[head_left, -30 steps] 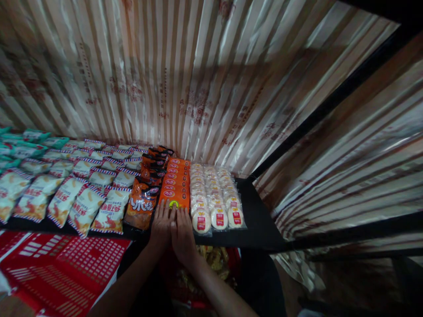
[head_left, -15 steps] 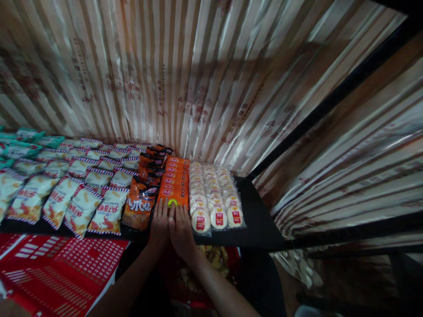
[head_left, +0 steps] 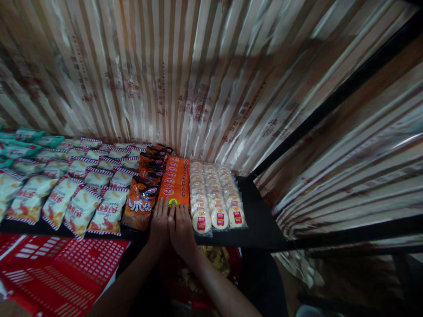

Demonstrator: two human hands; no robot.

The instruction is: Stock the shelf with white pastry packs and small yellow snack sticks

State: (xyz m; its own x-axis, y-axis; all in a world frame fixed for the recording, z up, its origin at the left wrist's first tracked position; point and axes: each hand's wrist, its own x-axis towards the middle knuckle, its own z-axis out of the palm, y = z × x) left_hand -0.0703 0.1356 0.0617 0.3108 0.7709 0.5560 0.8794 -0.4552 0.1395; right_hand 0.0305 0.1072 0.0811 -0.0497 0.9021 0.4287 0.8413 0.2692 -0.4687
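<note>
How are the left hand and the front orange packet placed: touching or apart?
Touching. The head view shows the left hand with fingers laid on the front orange packet.

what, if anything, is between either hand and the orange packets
Nothing visible: the left hand and right hand both have fingers on the front of the orange packets. White round snacks sit alongside, not between.

And there's the tall, pleated, glossy curtain striped in cream and brown [head_left: 198, 57], filling the back, a long straight black bar [head_left: 330, 105] slanting across at right! Far left, shiny teal packets [head_left: 20, 149] bunch beside rows of white pillow-shaped bags with striped edges [head_left: 107, 213]; below them, a perforated red plastic basket [head_left: 46, 263]!
</note>
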